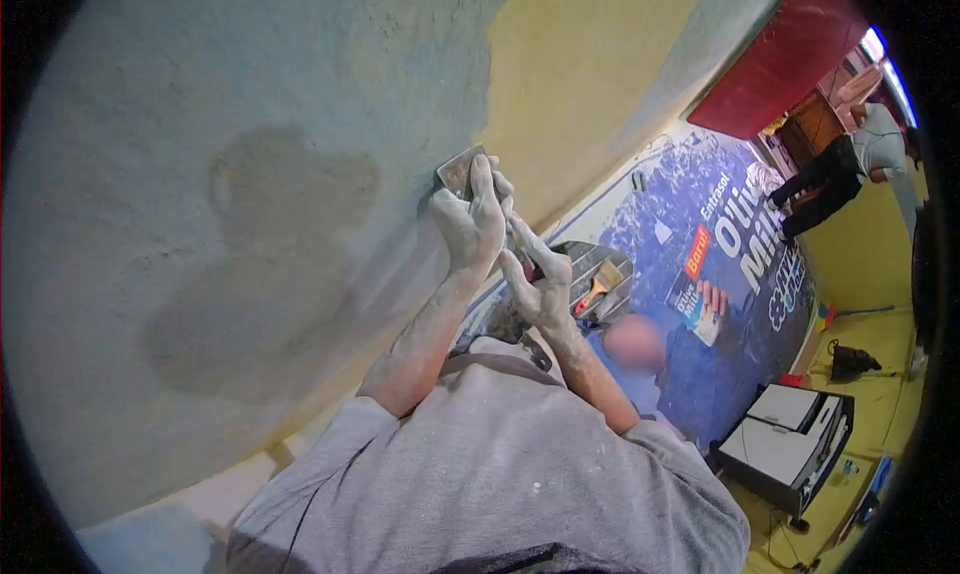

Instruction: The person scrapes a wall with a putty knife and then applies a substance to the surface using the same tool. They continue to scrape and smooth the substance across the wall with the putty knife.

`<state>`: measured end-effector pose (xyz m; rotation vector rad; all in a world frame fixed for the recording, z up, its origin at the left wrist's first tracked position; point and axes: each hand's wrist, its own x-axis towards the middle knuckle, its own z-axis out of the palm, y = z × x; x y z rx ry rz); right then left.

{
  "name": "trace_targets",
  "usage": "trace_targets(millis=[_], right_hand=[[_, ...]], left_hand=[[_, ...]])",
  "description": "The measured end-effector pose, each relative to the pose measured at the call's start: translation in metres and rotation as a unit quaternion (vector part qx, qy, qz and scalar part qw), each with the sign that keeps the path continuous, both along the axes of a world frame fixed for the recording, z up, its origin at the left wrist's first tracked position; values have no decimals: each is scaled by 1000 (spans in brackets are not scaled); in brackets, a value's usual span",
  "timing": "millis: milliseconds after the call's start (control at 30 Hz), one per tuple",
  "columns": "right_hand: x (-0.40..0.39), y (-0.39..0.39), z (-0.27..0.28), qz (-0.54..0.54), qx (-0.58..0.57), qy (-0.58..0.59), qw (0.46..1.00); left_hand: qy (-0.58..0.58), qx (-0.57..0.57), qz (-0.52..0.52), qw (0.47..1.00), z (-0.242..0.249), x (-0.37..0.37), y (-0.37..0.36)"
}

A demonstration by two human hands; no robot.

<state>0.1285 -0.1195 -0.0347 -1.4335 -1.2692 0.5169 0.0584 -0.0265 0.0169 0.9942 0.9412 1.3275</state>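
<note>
My left hand point(472, 224), dusted with pale powder, is closed on a flat, grey rectangular scraper point(458, 173). Its fingers press over the scraper's face, which lies close against the wall point(330, 84). Just below and to the right, my right hand point(543, 286) is held with its index finger and thumb stretched apart, the fingertips close to the left hand's fingers. Powder coats this hand too. Behind it, a paintbrush point(600, 282) with a red and yellow handle lies in a dark ribbed container point(618, 264).
A blue printed banner point(725, 224) covers the floor at the right. A black and white cabinet point(775, 439) stands lower right, with a dark bag point(852, 360) nearby. At the far right a person point(850, 164) bends forward. A red panel point(780, 59) hangs upper right.
</note>
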Motion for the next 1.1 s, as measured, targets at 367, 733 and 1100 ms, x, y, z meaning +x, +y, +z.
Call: trace_targets(millis=[367, 733, 1100], right_hand=[[-2, -3, -3, 21, 51, 17, 998], [3, -13, -3, 13, -12, -1, 1000], [19, -105, -53, 63, -275, 99, 954]], left_hand=[[-34, 59, 6, 998, -2, 0, -2], [-32, -31, -14, 999, -7, 3, -7], [-301, -339, -138, 881, -116, -43, -89]])
